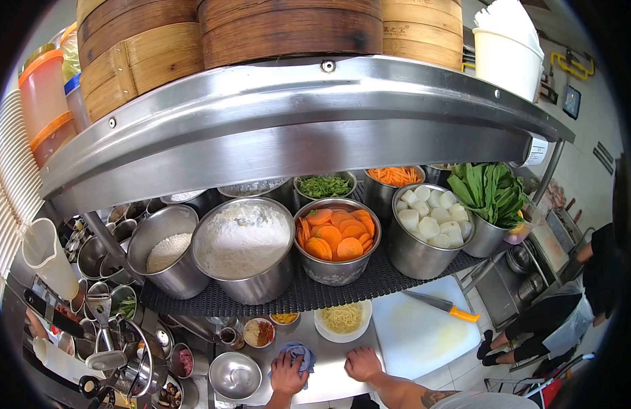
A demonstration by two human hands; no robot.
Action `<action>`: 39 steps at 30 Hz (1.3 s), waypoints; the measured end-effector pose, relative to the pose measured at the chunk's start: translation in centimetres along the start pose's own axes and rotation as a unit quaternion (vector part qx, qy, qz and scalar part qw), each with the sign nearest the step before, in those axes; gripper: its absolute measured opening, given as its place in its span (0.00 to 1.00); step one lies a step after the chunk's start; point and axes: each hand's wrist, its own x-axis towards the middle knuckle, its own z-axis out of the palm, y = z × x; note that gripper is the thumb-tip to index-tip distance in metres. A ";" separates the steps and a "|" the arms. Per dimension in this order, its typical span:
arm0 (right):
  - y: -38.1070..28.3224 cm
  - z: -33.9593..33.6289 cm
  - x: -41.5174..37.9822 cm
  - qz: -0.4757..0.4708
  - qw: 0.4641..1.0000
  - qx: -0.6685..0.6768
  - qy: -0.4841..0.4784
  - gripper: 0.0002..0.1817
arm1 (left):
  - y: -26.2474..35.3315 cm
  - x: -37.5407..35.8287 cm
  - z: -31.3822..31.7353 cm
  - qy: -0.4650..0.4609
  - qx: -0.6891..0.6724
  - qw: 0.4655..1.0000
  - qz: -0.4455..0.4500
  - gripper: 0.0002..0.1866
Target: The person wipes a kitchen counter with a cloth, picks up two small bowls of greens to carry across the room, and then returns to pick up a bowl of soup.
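My left hand (286,374) presses on a crumpled blue cloth (300,356) on the steel worktop (324,383), its fingers bent over the cloth. To its left is an empty metal bowl (235,375). My right hand (362,364) rests on the worktop with its fingers curled down; nothing shows in it. Just beyond it sits a white bowl of noodles (343,320). A pale cutting board (426,328) lies to the right, bearing a knife with a yellow handle (464,314). Behind the cloth is a dish with white and red-brown contents (259,332).
A perforated black shelf (261,296) above the worktop holds pots of flour (243,238), sliced carrots (336,235), white pieces (433,217) and green leaves (488,194). Bamboo steamers (288,31) stand on the upper shelf. Another person (551,310) stands at the right.
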 end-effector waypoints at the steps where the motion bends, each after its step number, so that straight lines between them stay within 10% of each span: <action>1: 0.0 0.0 0.0 -0.001 1.000 -0.002 0.000 0.15 | 0.0 0.0 0.0 0.001 0.004 1.000 0.001 0.31; 39: 0.2 0.5 -0.1 -0.016 0.999 0.002 0.035 0.13 | 0.2 -0.1 -0.7 -0.002 -0.007 1.000 0.003 0.31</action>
